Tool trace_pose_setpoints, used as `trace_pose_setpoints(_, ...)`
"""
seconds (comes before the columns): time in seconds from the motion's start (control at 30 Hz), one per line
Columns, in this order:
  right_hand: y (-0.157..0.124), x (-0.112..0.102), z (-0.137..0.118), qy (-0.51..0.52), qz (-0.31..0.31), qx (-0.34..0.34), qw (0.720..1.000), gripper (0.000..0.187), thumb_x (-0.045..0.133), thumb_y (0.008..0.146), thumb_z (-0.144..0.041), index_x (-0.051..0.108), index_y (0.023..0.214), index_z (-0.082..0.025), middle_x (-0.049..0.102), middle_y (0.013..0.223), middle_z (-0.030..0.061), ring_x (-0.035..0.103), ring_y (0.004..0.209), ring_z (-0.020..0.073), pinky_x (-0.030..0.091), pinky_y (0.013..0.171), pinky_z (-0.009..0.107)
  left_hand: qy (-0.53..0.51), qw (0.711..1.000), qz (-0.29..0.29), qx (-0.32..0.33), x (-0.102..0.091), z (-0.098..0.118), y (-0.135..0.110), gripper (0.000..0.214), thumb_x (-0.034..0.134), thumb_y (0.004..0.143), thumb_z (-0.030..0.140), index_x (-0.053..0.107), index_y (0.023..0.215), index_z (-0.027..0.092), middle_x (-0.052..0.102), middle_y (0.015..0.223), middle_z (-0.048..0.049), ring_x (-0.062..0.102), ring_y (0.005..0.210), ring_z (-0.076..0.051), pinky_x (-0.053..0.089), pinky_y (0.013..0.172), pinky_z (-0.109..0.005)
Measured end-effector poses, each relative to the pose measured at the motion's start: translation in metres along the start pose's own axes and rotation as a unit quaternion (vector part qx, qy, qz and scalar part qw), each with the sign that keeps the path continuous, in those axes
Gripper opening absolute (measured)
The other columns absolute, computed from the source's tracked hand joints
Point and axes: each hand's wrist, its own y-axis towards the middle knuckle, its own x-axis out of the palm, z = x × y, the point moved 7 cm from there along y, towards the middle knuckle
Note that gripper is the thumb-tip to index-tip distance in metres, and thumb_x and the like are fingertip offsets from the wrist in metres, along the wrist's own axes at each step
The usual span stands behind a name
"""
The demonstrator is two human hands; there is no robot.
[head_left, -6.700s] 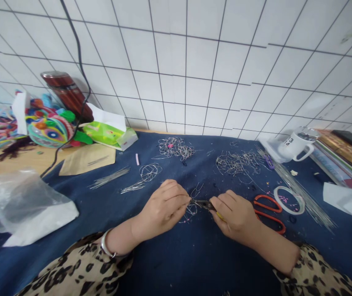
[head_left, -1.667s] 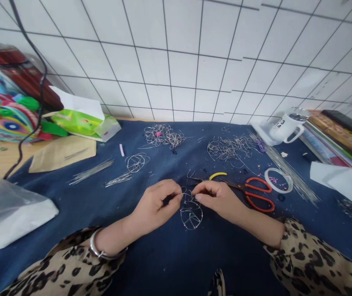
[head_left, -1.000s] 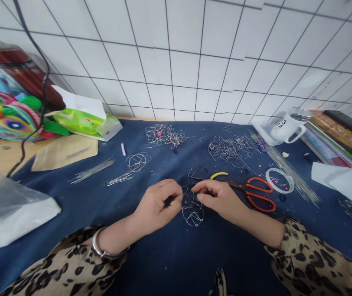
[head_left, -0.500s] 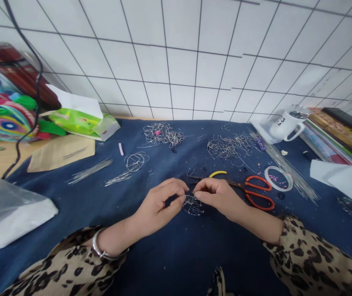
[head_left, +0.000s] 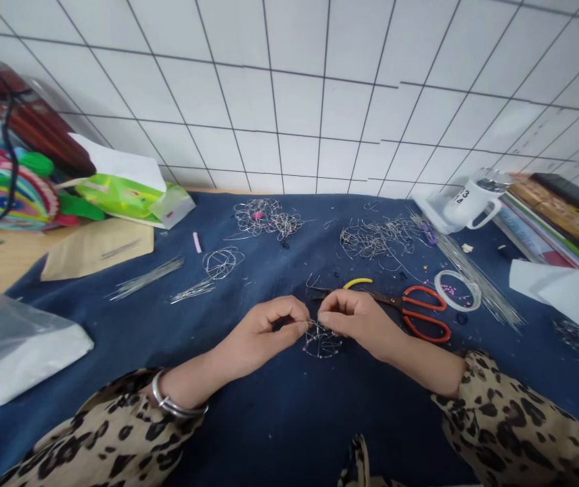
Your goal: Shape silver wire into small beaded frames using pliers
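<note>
A small round wire frame with tiny pinkish beads point(head_left: 322, 346) hangs between my two hands over the dark blue cloth. My left hand point(head_left: 269, 335) pinches its upper left edge between thumb and forefinger. On the other side, my right hand point(head_left: 360, 321) pinches the top right of the same frame, its fingers curled in. The exact wire ends under the fingertips are too small to make out. Just behind my right hand lie red-handled scissors point(head_left: 427, 327), and a yellow curved piece point(head_left: 358, 282) shows beside their blades.
Tangled wire pieces point(head_left: 378, 238) and more wire loops point(head_left: 262, 218) lie toward the tiled wall. Straight wires point(head_left: 147, 279) rest at left. A round dish with pink beads point(head_left: 477, 294), a white mug point(head_left: 472, 203) and stacked books point(head_left: 558, 216) are at right; a plastic bag point(head_left: 26, 365) lies left.
The beaded wire frame has tilted and shifted slightly right and down beneath my fingers. Both hands keep their pinch. The view has moved a little.
</note>
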Motion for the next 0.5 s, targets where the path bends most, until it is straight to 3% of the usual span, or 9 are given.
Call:
trace_pose_setpoints(0.23, -0.0011, -0.0017, 0.0003, 0.002, 0.008, 0.027, 1.0, 0.011, 0.058, 0.077, -0.027, 0.055, 0.078, -0.017, 0.059, 0.066, -0.0018, 0.051, 0.054, 0.0071, 0.038, 0.05, 0.018, 0.034, 0.999, 0.011, 0.018, -0.0035, 0.0043, -0.0001, 0.011, 0.05, 0.084, 0.017, 0.057, 0.076, 0.014, 0.058, 0.08, -0.0034, 0.052, 0.072, -0.012, 0.044, 0.069, -0.026)
trace_pose_setpoints(0.5, 0.0, 0.0, 0.0052, -0.003, 0.011, 0.036, 0.999, 0.012, 0.058, 0.077, -0.028, 0.055, 0.079, -0.017, 0.059, 0.063, -0.0018, 0.053, 0.052, 0.0071, 0.037, 0.047, 0.017, -0.012, 1.0, 0.007, 0.006, -0.002, 0.0045, 0.0018, 0.012, 0.051, 0.082, 0.015, 0.055, 0.071, 0.014, 0.06, 0.089, -0.0058, 0.055, 0.08, -0.014, 0.045, 0.073, -0.028)
